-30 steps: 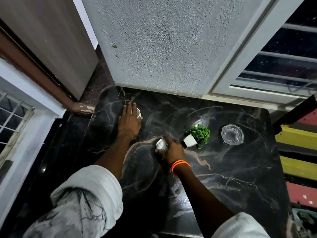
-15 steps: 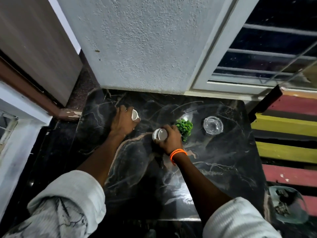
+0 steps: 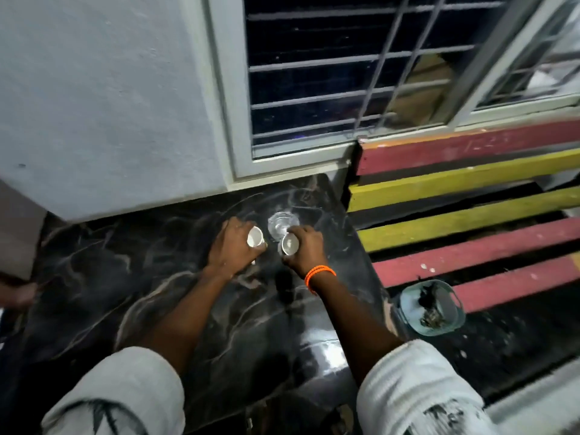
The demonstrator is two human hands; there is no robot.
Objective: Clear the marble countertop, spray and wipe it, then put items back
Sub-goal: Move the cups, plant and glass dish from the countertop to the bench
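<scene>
- The left hand [image 3: 233, 248] has its grip wrapped round a small white pot [image 3: 255, 237], fingers curled over the side and the pale round face tipped up toward the camera.
- The right hand [image 3: 306, 251] is likewise closed round a second white pot [image 3: 289, 243]; an orange band [image 3: 318, 274] sits on that wrist.
- Landmark: the clear glass dish [image 3: 282, 223] on the dark marble surface [image 3: 131, 277]. The left pot is just beside the dish on its left, the right pot just beside it on its near right; both hands hover close to it.
- Whether either pot touches the surface cannot be told; blur hides the undersides, and no greenery shows from here.
- Judged step: clearing the items. Doing it well calls for lifting both pots straight up, keeping them level so nothing spills, and swinging clear of the dish, which looks light and easy to knock toward the striped steps [image 3: 470, 196] to the dish's right.
- The dish is left to collect; a free hand is needed first.
- No brand, label or writing can be read anywhere.
</scene>
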